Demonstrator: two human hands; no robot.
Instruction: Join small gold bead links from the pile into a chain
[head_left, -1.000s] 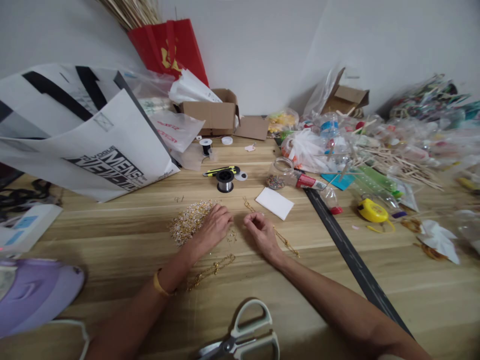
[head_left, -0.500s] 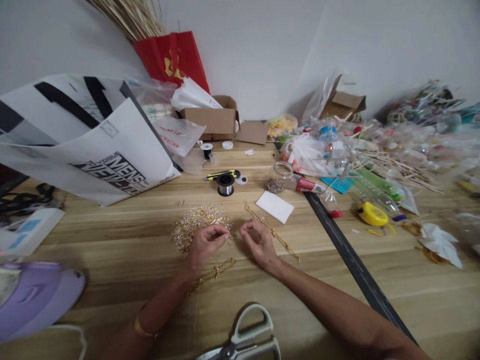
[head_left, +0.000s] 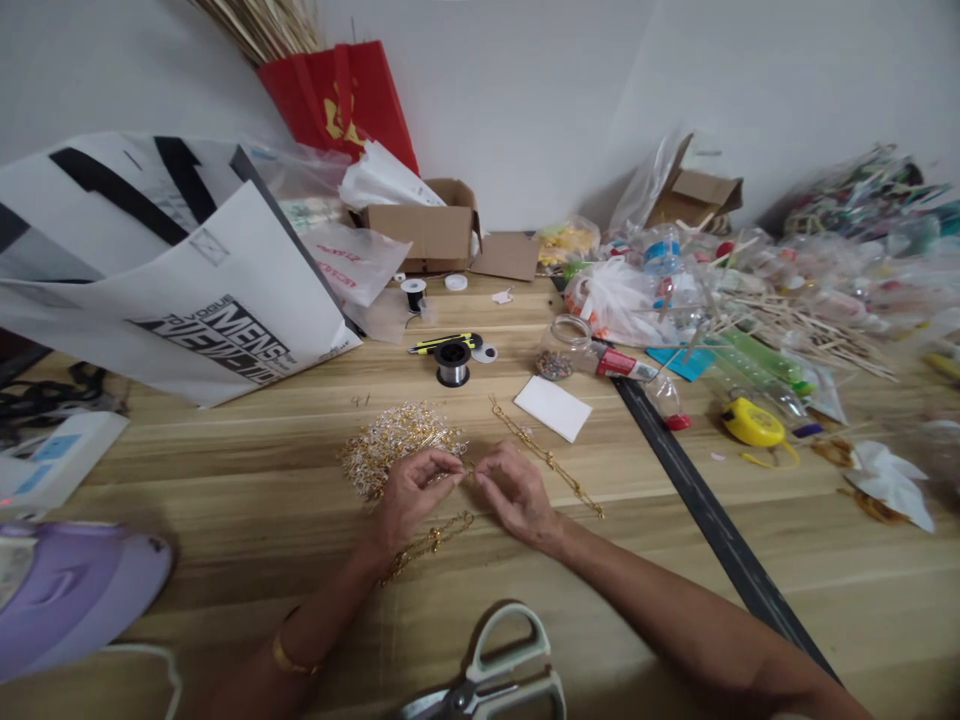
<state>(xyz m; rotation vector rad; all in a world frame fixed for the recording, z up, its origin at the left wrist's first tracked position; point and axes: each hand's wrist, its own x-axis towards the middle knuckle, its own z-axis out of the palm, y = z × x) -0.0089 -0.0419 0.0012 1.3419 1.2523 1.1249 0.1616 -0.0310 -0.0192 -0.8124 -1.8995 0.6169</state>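
Observation:
My left hand (head_left: 417,492) is closed in a pinch at the right edge of a pile of gold and clear beads (head_left: 397,440). Facing it, my right hand (head_left: 517,492) pinches too, fingertips almost meeting those of the left. A tiny gold-coloured piece shows between the fingertips; its kind is too small to make out. One gold chain (head_left: 435,540) with beads lies beside my left wrist, partly behind it. Another gold chain (head_left: 551,460) stretches along the table just beyond my right hand. Scissors (head_left: 495,665) with pale handles lie nearest me.
Beyond the hands are a wire spool (head_left: 452,364), a yellow cutter knife (head_left: 442,345), a folded white paper (head_left: 553,408) and a jar of beads (head_left: 559,350). A yellow tape measure (head_left: 752,422) lies right. At left stand a large white bag (head_left: 225,270) and a purple iron (head_left: 75,590).
My two hands have come closer, so their fingertips nearly meet around the tiny gold piece. The view has shifted slightly; the things on the table stay put.

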